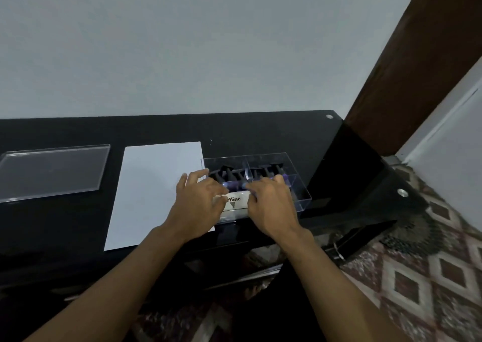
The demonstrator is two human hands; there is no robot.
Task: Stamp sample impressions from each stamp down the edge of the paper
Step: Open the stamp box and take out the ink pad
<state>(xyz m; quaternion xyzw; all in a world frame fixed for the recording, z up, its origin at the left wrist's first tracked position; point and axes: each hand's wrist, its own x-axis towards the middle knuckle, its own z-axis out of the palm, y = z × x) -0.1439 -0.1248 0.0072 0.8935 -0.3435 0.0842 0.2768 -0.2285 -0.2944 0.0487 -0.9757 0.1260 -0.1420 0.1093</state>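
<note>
A white sheet of paper (154,190) lies flat on the black table (260,130). Right of it stands a clear plastic box (294,174) holding several black-handled stamps (266,170) and a white ink pad case (234,202) with a printed label at its front. My left hand (198,206) grips the left end of the ink pad case, thumb on its top. My right hand (271,206) grips its right end, with the fingers curled over the case inside the box. The stamp faces are hidden.
A clear plastic lid (52,172) lies on the table left of the paper. The table's right edge (375,174) is glossy black with metal studs. A patterned carpet (417,276) covers the floor to the right, and a dark wooden door frame (407,62) rises behind.
</note>
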